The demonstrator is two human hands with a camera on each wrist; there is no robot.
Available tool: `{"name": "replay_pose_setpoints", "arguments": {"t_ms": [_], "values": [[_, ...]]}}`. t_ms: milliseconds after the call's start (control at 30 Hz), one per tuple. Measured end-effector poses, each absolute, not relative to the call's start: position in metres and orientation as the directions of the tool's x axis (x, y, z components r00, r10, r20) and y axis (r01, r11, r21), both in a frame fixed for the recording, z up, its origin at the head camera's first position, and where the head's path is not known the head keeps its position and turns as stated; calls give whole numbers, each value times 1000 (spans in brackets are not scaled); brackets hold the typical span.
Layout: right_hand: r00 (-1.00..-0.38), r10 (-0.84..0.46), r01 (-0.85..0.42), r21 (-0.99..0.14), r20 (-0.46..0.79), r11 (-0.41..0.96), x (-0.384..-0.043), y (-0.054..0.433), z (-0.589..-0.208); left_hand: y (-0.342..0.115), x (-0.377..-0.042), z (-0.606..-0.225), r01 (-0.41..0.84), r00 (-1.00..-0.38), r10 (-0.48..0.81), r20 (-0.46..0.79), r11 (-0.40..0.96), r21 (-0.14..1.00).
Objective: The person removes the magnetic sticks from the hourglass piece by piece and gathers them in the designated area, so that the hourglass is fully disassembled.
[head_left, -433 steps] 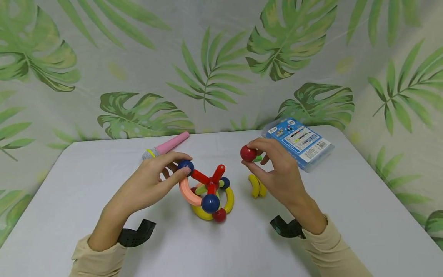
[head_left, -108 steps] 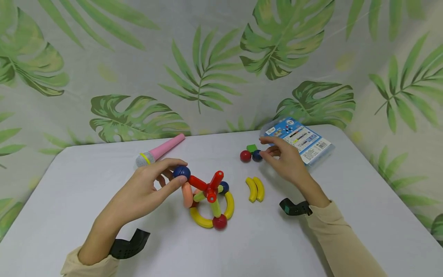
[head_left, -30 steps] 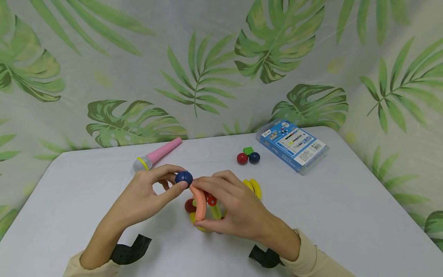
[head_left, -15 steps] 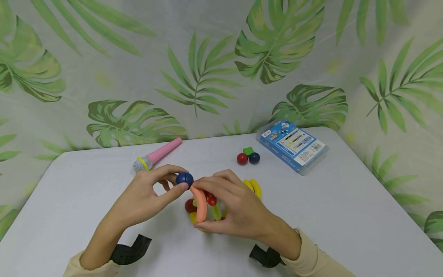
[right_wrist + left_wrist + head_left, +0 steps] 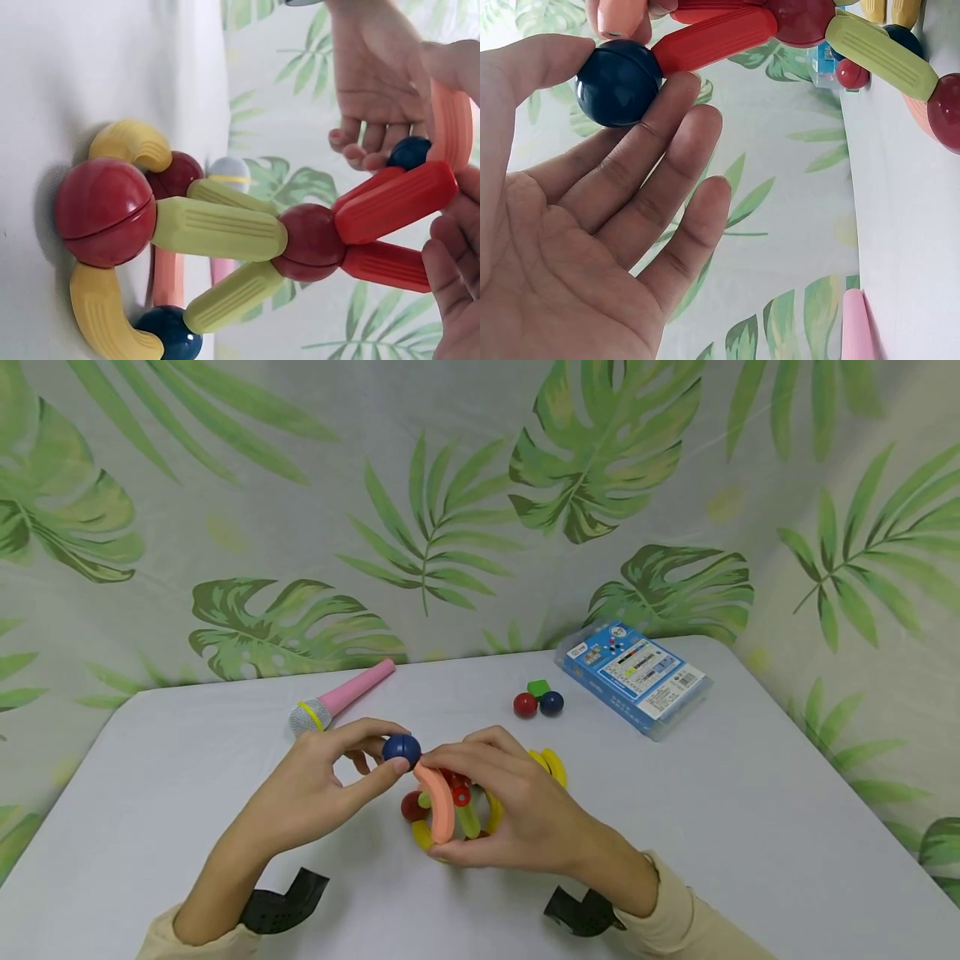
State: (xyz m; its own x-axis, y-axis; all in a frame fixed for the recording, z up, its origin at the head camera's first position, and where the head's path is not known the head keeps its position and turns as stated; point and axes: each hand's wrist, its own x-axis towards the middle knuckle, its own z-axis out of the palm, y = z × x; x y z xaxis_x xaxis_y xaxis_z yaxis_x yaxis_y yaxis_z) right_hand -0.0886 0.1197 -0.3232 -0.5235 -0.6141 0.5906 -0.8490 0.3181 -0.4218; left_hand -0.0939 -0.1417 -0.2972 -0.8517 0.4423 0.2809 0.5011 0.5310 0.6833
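Note:
My left hand [image 5: 318,789] pinches a dark blue ball [image 5: 401,751] between thumb and fingers. The ball sits at the end of a red stick [image 5: 716,39] on a model of magnetic sticks and balls. In my right hand [image 5: 528,810], a salmon curved stick [image 5: 441,806] is gripped by its ends, its upper end touching or close to the blue ball. The right wrist view shows the model's base of yellow curved sticks [image 5: 105,307] and balls on the table. Green sticks [image 5: 221,227] rise from it to a red centre ball [image 5: 311,240], where the red sticks spread.
Behind lie a loose red ball [image 5: 525,705], a blue ball [image 5: 551,703] and a green piece [image 5: 538,688]. Two yellow curved sticks [image 5: 557,767] are partly behind my right hand. A pink toy microphone [image 5: 352,689] and a blue box [image 5: 637,677] stand toward the table's back.
Earlier my right hand held a red ball, later lying beside the green piece. It then came left to grip the salmon stick. Over the last second both hands shift only slightly right.

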Motion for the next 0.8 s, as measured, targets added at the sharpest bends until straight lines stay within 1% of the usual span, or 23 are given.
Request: {"name": "replay_pose_setpoints", "arguments": {"t_ms": [200, 267, 333, 567, 800], "values": [[-521, -607, -850, -433, 600, 301, -89, 123, -319, -142, -94, -297, 495, -855, 438, 276, 537, 683], [-530, -602, -844, -440, 597, 307, -90, 127, -317, -142, -93, -297, 493, -857, 437, 273, 540, 682], [-549, -591, -832, -453, 591, 320, -91, 134, -315, -142, -93, -297, 491, -859, 434, 272, 544, 681], [-646, -523, -763, -498, 556, 412, -97, 158, -306, -141, -93, -297, 486, -862, 429, 269, 553, 676], [-669, -484, -743, -524, 564, 415, -104, 170, -303, -141, -93, -296, 478, -867, 427, 258, 561, 676]]}}
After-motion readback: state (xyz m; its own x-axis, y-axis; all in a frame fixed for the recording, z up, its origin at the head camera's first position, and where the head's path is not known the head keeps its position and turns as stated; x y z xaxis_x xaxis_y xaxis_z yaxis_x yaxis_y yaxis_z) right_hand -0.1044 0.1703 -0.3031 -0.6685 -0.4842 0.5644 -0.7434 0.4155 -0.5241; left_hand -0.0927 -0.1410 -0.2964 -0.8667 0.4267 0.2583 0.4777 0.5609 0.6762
